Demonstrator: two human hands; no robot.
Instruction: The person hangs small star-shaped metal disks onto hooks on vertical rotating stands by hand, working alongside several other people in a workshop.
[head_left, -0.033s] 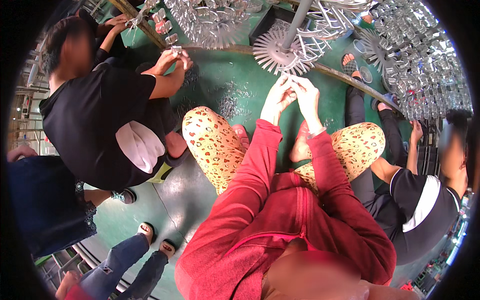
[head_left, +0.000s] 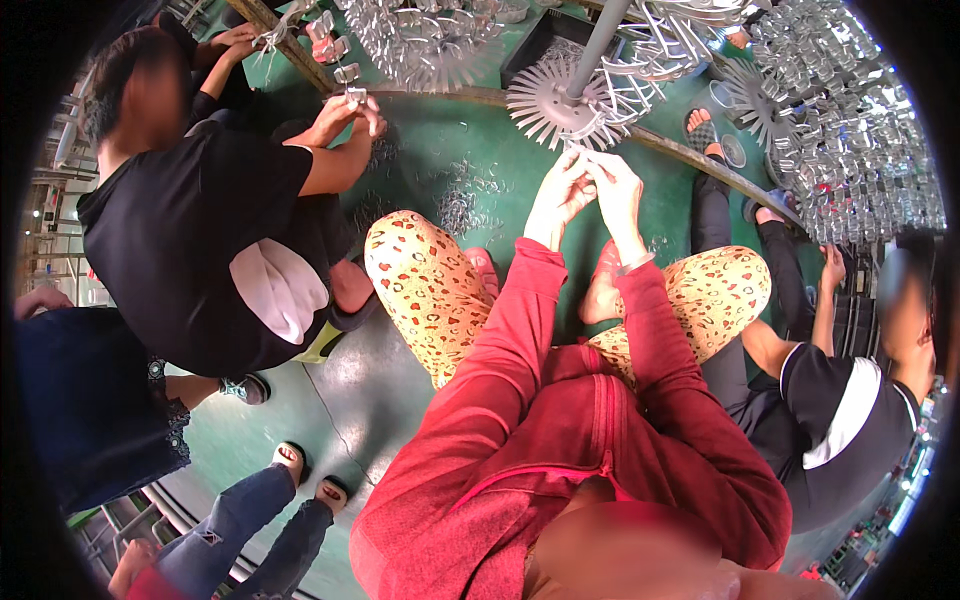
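In front of my knees, my left hand (head_left: 563, 198) and my right hand (head_left: 614, 192) are close together, fingertips meeting in a pinch. Whatever sits between the fingers is too small and hidden to make out. Just beyond the fingertips is a grey disc (head_left: 540, 100) with a slotted, toothed rim, fixed round an upright post (head_left: 603, 42). Thin, curved, pale metal pieces (head_left: 655, 62) hang at the disc's right side.
A wooden pole (head_left: 690, 165) crosses beyond my hands. Small metal strips (head_left: 465, 205) lie scattered over the green floor. Behind the disc stands a black tray (head_left: 522, 55). Clusters of shiny metal pieces (head_left: 850, 130) hang right. Co-workers sit on both sides, one's hands (head_left: 340, 118) at left.
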